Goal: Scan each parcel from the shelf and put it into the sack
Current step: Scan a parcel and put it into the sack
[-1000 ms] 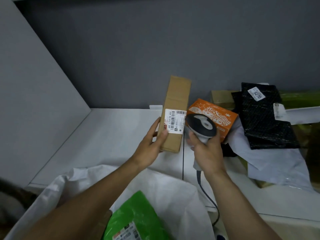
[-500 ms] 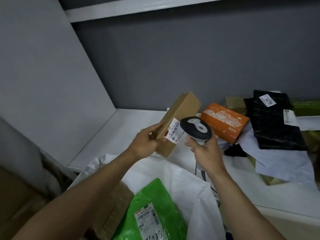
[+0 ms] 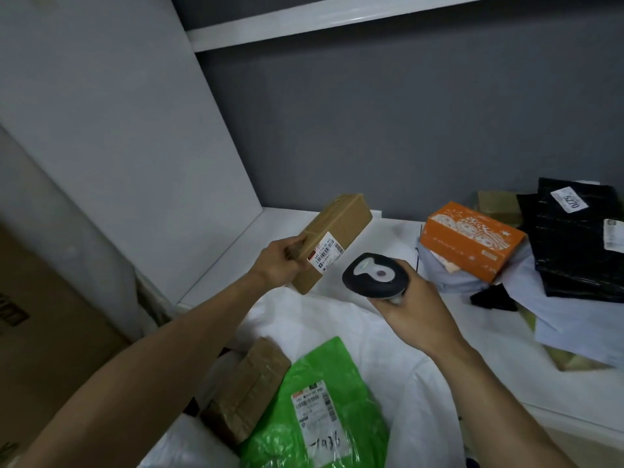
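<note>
My left hand (image 3: 277, 265) grips the near end of a long brown cardboard parcel (image 3: 341, 228), tilted up to the right, its white barcode label (image 3: 326, 256) facing me. My right hand (image 3: 410, 307) holds a black and white barcode scanner (image 3: 374, 275), its head just right of the label and apart from the parcel. Below both hands the white sack (image 3: 337, 319) lies open, with a green plastic parcel (image 3: 324, 403) and a brown taped box (image 3: 246, 383) inside.
On the white shelf (image 3: 388, 238) to the right lie an orange box (image 3: 472, 243), black plastic parcels (image 3: 580, 244), grey-white mailers (image 3: 570, 319) and a brown box (image 3: 498, 202) at the back. A white side panel (image 3: 118, 146) stands left, a shelf board (image 3: 337, 21) above.
The parcel has tipped from upright to slanting and moved left and down toward the sack. The scanner has drawn away from the label to the right. The view has shifted left.
</note>
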